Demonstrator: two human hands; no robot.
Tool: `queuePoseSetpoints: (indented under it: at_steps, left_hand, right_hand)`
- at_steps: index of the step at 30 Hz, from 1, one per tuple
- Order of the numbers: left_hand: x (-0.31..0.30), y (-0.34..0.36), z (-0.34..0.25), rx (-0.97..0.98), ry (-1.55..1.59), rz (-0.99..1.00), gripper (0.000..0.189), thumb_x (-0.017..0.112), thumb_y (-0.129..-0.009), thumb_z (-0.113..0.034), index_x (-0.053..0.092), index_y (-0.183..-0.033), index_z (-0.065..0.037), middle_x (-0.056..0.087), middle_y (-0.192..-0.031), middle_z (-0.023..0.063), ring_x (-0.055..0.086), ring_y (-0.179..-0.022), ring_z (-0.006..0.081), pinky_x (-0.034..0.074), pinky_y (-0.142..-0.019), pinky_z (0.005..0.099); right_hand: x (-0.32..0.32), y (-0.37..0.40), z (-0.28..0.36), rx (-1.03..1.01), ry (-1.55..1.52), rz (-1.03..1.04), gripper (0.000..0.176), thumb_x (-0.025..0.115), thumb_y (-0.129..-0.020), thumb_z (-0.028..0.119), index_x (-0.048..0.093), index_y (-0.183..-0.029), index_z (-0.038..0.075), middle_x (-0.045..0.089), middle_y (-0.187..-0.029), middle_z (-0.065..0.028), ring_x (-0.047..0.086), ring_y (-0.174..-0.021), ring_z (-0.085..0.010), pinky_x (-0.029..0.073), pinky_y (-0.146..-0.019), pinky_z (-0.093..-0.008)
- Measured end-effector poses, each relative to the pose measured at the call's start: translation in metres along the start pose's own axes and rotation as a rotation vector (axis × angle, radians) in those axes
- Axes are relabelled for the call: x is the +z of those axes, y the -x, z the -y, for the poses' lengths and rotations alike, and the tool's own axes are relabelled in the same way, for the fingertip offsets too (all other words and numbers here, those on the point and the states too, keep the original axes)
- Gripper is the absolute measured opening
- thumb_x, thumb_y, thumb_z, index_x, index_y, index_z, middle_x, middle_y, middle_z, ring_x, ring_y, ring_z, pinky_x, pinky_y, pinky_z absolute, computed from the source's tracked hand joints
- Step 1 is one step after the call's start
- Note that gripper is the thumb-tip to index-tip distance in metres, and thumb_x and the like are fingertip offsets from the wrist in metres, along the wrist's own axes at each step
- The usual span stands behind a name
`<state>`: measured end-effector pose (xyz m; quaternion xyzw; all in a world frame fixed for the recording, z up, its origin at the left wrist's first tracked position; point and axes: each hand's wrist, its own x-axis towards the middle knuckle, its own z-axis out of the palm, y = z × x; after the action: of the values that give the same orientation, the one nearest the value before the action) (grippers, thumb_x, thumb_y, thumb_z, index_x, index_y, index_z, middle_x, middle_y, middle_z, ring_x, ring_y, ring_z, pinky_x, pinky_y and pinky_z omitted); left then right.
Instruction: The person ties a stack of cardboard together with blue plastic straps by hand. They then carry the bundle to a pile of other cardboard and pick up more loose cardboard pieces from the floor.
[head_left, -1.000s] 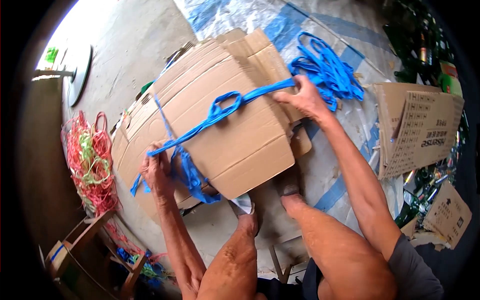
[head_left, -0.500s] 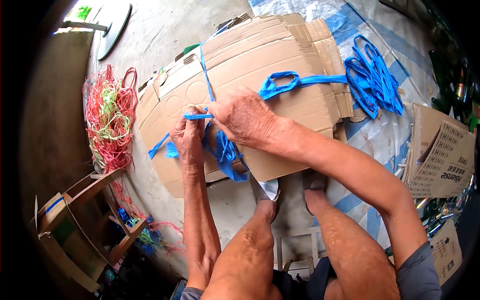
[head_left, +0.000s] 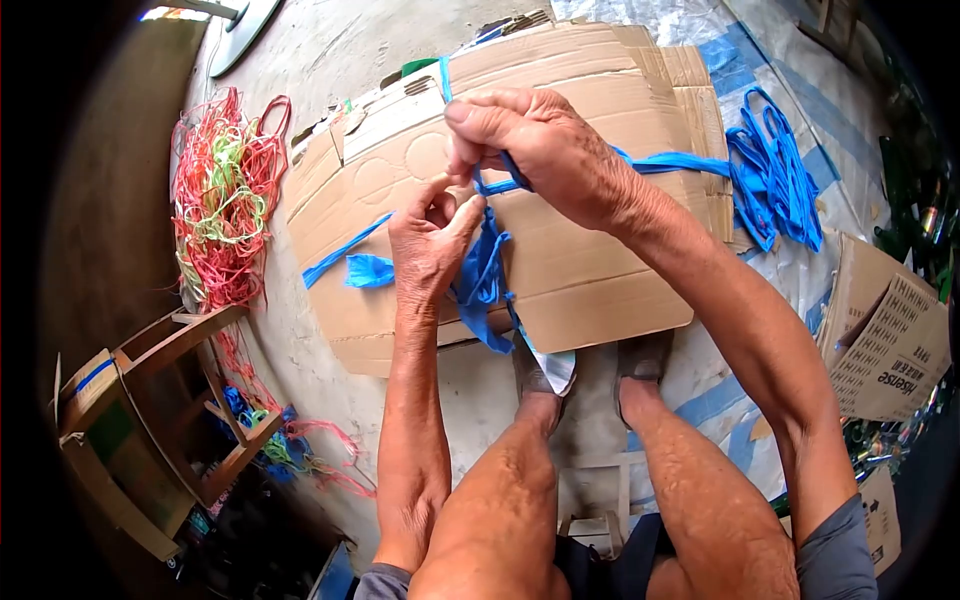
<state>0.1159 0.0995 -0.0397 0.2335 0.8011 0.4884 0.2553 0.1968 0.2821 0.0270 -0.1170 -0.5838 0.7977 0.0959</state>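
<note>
The blue strip (head_left: 690,161) is gripped in the closed fingers of the right hand (head_left: 560,155); from there it is led rightward over the cardboard stack (head_left: 600,275), its long axis left to right, to a blue heap (head_left: 778,190), the right hand being nearer. The left hand (head_left: 425,245) is curled just beside the crossing; whether anything is pinched cannot be told. "Hisense" is printed on the folded carton (head_left: 895,345) at right.

"Hisense" lettering (head_left: 912,368) on the flattened cardboard (head_left: 868,372) at right.
</note>
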Motion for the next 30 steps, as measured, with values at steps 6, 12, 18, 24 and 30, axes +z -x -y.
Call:
queuePoseSetpoints:
  at_steps: [6, 12, 18, 24, 30]
  left_hand:
    - [0.003, -0.003, -0.001, 0.058, -0.161, -0.006, 0.038, 0.088, -0.078, -0.020, 0.074, -0.110, -0.006, 0.044, -0.064, -0.0043, 0.042, -0.060, 0.0066, 0.037, -0.055, 0.0247]
    - [0.007, -0.003, -0.006, 0.077, -0.245, -0.018, 0.037, 0.089, -0.077, -0.020, 0.074, -0.109, -0.005, 0.044, -0.062, -0.0033, 0.041, -0.059, 0.0072, 0.036, -0.054, 0.0259]
    - [0.013, -0.002, -0.005, 0.056, -0.233, -0.024, 0.033, 0.085, -0.082, -0.012, 0.075, -0.113, -0.007, 0.039, -0.065, -0.0079, 0.036, -0.060, 0.0040, 0.032, -0.055, 0.0227]
    - [0.015, -0.005, -0.001, 0.077, -0.248, -0.063, 0.031, 0.084, -0.079, -0.012, 0.075, -0.108, -0.007, 0.040, -0.062, -0.0046, 0.038, -0.057, 0.0057, 0.034, -0.053, 0.0247]
    - [0.014, -0.005, 0.002, 0.069, -0.233, -0.061, 0.031, 0.085, -0.079, -0.011, 0.075, -0.108, -0.008, 0.038, -0.062, -0.0050, 0.036, -0.057, 0.0061, 0.031, -0.052, 0.0243]
  right_hand:
    - [-0.023, 0.006, -0.008, 0.056, -0.126, -0.106, 0.037, 0.056, -0.102, 0.029, 0.055, -0.072, 0.007, 0.056, -0.067, -0.0012, 0.050, -0.060, -0.0093, 0.043, -0.058, -0.0263]
    - [-0.079, 0.034, -0.001, 0.162, -0.230, -0.265, 0.039, 0.055, -0.102, 0.025, 0.043, -0.067, 0.013, 0.043, -0.061, 0.0023, 0.036, -0.053, -0.0088, 0.035, -0.051, -0.0267]
    - [-0.108, 0.045, 0.002, 0.180, -0.200, -0.496, 0.041, 0.055, -0.100, 0.027, 0.038, -0.065, 0.014, 0.042, -0.060, 0.0024, 0.034, -0.053, -0.0096, 0.031, -0.051, -0.0276]
    - [-0.128, 0.053, 0.007, 0.198, -0.226, -0.588, 0.041, 0.053, -0.102, 0.024, 0.036, -0.065, 0.015, 0.043, -0.062, 0.0014, 0.032, -0.053, -0.0093, 0.029, -0.049, -0.0279]
    - [-0.141, 0.062, 0.007, 0.220, -0.211, -0.643, 0.037, 0.056, -0.099, 0.025, 0.040, -0.067, 0.014, 0.044, -0.061, 0.0016, 0.034, -0.052, -0.0093, 0.032, -0.050, -0.0288]
